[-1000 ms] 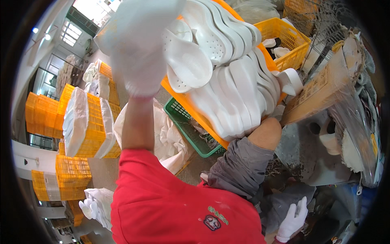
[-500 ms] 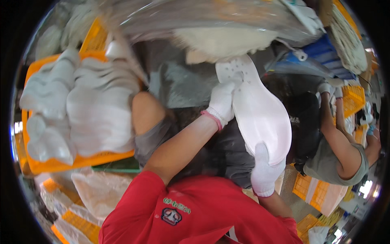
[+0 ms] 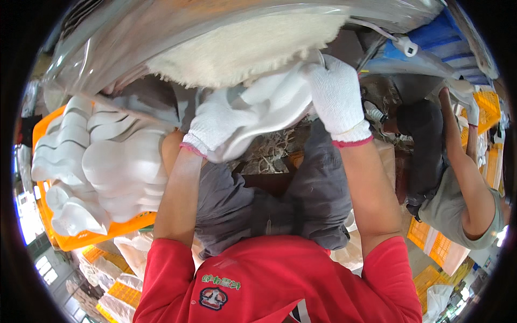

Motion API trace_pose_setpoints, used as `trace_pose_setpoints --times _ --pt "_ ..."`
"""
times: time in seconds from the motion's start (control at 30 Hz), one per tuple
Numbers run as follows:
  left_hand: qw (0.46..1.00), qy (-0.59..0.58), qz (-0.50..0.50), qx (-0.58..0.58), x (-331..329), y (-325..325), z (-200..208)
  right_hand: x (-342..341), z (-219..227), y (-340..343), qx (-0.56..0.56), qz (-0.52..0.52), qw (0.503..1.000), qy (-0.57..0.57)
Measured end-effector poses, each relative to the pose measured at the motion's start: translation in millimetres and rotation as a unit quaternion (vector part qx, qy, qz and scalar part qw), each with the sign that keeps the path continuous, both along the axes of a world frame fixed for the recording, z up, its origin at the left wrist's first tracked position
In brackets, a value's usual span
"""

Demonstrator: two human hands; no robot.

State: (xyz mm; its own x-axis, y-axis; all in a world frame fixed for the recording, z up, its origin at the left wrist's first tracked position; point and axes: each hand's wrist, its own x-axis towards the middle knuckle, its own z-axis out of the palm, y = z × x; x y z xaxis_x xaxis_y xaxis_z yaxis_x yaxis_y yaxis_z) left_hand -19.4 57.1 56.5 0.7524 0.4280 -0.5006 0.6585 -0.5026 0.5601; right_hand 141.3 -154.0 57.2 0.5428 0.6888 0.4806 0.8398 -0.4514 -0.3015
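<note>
A white foam clog (image 3: 280,96) lies tilted between my two gloved hands, its upper edge against the fuzzy cream buffing wheel (image 3: 253,48). My left hand (image 3: 218,119), in a white knit glove, is closed on the clog's left end. At the other end my right hand (image 3: 338,97) grips the clog, fingers curled over its edge. The wheel hides part of the clog's far side, and some fingertips are out of sight.
To the left stands an orange crate (image 3: 102,239) stacked with white clogs (image 3: 126,175). Clear plastic sheeting (image 3: 124,48) hangs over the wheel. A white cable fitting (image 3: 406,47) hangs at upper right. A co-worker's arm (image 3: 458,167) and orange crates are at the right.
The clog has turned from upright to lying sideways and is up against the wheel. My right hand has moved up from its lower end; my left hand has moved left.
</note>
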Motion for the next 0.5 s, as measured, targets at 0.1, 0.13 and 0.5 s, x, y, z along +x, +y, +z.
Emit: trace_pose_setpoints --times 0.1,0.13,0.5 --pt "0.976 -0.141 -0.055 -0.16 -10 -1 -6 9 -1 9 -0.091 0.015 0.992 -0.085" --pt "0.948 -0.198 -0.085 -0.236 -9 -3 -12 10 1 10 -0.114 0.023 0.986 -0.12" --pt "0.747 -0.339 0.298 -0.489 63 -146 -27 -97 67 -65 0.037 -0.162 0.926 0.34"
